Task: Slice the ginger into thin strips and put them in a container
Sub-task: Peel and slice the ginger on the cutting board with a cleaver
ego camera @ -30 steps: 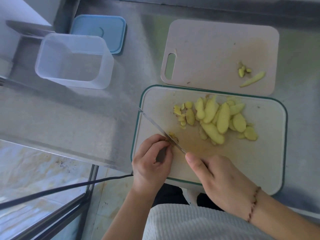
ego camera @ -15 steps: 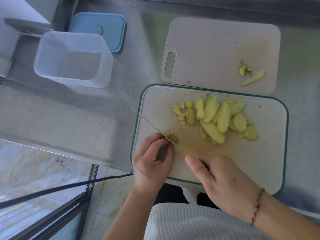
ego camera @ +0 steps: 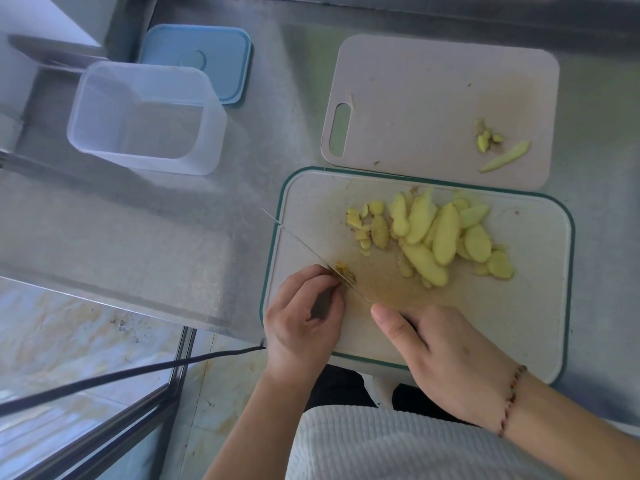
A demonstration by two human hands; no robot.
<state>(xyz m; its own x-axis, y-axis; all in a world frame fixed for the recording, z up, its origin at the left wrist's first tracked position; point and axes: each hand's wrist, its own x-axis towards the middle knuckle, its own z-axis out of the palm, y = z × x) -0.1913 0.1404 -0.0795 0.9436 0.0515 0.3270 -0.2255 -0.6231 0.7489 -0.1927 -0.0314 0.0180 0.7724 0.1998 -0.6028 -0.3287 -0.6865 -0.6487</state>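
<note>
The person stands at the near edge of a steel counter [ego camera: 173,237], both hands working over a green-rimmed cutting board [ego camera: 540,327] that sits at the counter's near right. The left hand [ego camera: 304,320] has its fingers curled down, tips pressed together on a small piece of ginger [ego camera: 345,271] close to the board's left edge. The right hand [ego camera: 446,355] is wrapped around the handle of a knife [ego camera: 304,245], forefinger stretched along the top; the handle itself is hidden under the palm. The thin blade runs up and to the left, its tip just past the board's left rim, and its edge meets the small piece right beside the left fingertips. A pile of ginger slices [ego camera: 436,233], pale yellow and oval, lies in the far middle of the same board, well apart from the hands. Behind it, touching or nearly touching its far edge, lies a plain beige board [ego camera: 415,98] with a handle slot; a few ginger scraps [ego camera: 498,150] sit near its right side. Toward the counter's far left stands a clear plastic container [ego camera: 145,116], and just behind it a blue lid [ego camera: 207,53] lies flat. A beaded bracelet [ego camera: 512,396] circles the right wrist.
</note>
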